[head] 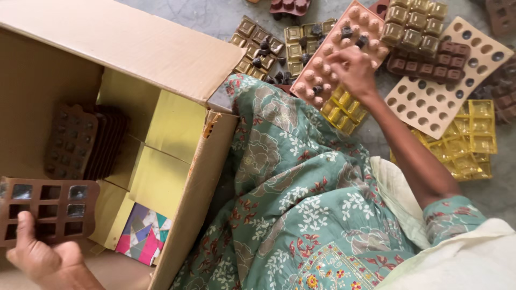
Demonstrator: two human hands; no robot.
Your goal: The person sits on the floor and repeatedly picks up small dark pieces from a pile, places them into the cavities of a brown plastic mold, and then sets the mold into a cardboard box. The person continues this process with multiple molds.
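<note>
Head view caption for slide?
Left hand holds a brown mould over a cardboard box; right hand touches a peach mould.

1. The person wears a teal-green cotton garment with a floral print (301,198): cream and grey blossoms, white sprigs, small red leaves.
2. Low on that garment sits a patch of denser embroidery-like pattern (322,274) in yellow, red and white.
3. The short printed sleeve (451,215) on the right arm ends above the elbow, in the same teal floral cloth.
4. A plain cream-white scarf (462,258) drapes across the lower right, with a pale fold beside the arm.
5. The left hand (45,258) and right hand (352,67) are bare, without gloves.
</note>
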